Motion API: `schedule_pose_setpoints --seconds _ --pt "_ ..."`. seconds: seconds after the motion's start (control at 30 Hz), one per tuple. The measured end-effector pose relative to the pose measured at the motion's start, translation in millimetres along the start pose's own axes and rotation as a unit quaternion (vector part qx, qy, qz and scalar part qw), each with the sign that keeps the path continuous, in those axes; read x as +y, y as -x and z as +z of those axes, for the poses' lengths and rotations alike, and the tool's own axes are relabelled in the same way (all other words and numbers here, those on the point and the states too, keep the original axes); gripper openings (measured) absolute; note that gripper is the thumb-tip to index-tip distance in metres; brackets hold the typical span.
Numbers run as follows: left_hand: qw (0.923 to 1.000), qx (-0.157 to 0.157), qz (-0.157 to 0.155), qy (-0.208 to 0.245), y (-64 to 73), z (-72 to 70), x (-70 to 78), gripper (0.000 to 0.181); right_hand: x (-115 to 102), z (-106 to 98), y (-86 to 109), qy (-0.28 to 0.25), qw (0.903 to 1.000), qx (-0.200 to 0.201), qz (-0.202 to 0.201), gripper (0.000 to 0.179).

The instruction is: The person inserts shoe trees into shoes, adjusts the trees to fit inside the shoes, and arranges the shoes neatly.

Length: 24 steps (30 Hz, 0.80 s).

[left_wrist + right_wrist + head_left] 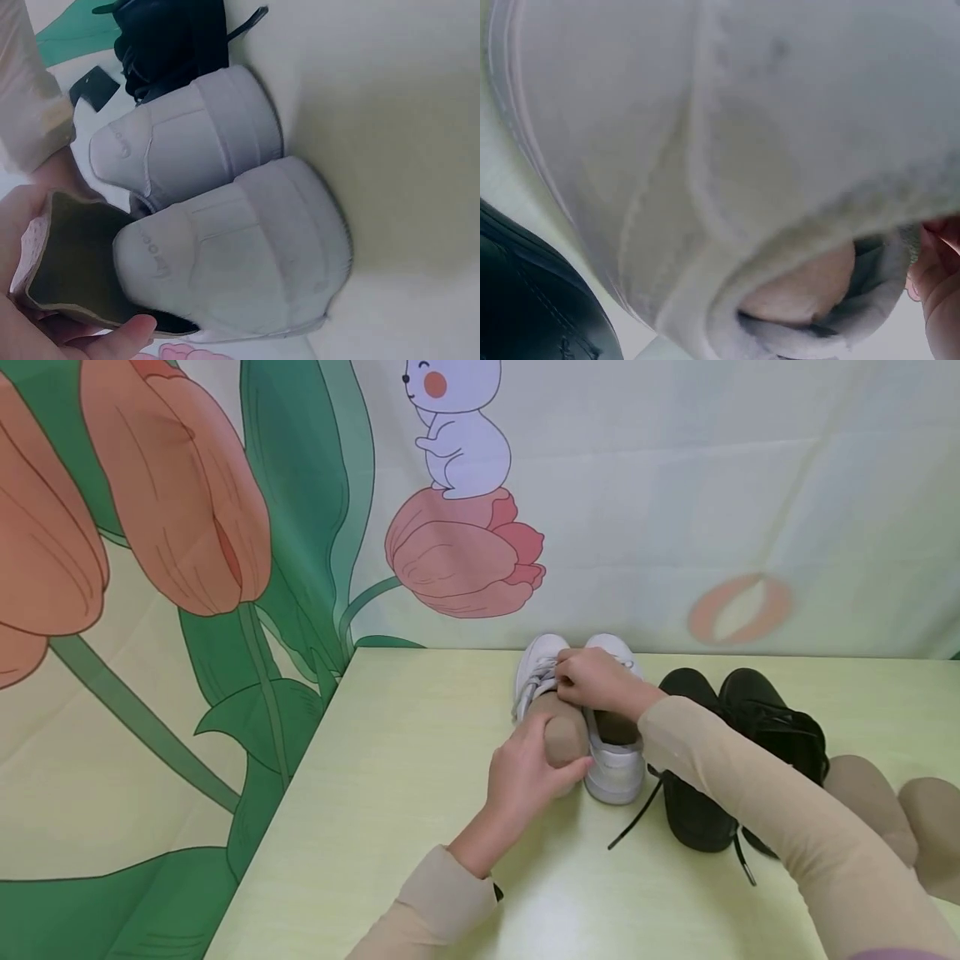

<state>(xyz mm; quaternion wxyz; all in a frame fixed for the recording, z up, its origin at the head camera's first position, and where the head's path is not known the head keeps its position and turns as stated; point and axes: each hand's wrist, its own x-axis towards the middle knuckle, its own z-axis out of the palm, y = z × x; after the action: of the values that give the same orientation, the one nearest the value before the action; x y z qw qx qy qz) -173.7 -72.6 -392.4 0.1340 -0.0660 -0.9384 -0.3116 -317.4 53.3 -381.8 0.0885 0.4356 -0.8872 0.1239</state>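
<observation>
A pair of white lace-up sneakers stands side by side, toes toward the backdrop. My left hand [525,768] grips a tan shoe insert [564,739] between thumb and fingers at the heel of the left sneaker [534,672]. In the left wrist view the insert's hollow dark inside [75,259] faces back, over the sneaker's heel [232,262]. Reaching across from the right, my right hand [600,681] has curled fingers at the left sneaker's tongue and laces, pinching the tongue; the hand partly hides it. The right sneaker [617,777] has a brown hollow insert [617,727] inside.
Right of the sneakers lie black lace-up shoes [693,814], one lace [636,820] trailing on the pale table [405,735]. Two tan rounded inserts [870,806] lie farther right, partly behind my right sleeve. A printed tulip backdrop [637,510] hangs at the table's back edge.
</observation>
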Motion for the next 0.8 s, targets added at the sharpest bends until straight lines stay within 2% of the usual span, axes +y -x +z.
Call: schedule_pose_setpoints --seconds 0.23,0.37,0.5,0.67,0.8 --pt "0.9992 -0.023 0.005 -0.034 -9.2 -5.8 6.6 0.063 2.4 1.8 2.9 -0.022 0.9995 0.022 0.011 0.019" --pt "0.9987 -0.028 0.007 -0.042 -10.8 -8.4 4.9 0.061 2.2 1.2 3.7 -0.027 0.9993 0.021 0.012 0.018" --pt "0.9987 -0.031 0.008 -0.039 -11.4 -13.4 -0.5 0.056 3.1 1.0 4.0 -0.022 0.9994 0.025 -0.004 0.016" --pt "0.9978 -0.043 0.038 -0.033 -13.3 -20.8 -10.0 0.051 4.5 -0.1 4.3 -0.008 0.9988 0.031 -0.037 0.013" --pt "0.9944 -0.071 0.065 -0.043 -15.4 -26.9 -14.8 0.049 3.8 -1.2 4.5 -0.001 0.9987 0.021 -0.046 0.011"
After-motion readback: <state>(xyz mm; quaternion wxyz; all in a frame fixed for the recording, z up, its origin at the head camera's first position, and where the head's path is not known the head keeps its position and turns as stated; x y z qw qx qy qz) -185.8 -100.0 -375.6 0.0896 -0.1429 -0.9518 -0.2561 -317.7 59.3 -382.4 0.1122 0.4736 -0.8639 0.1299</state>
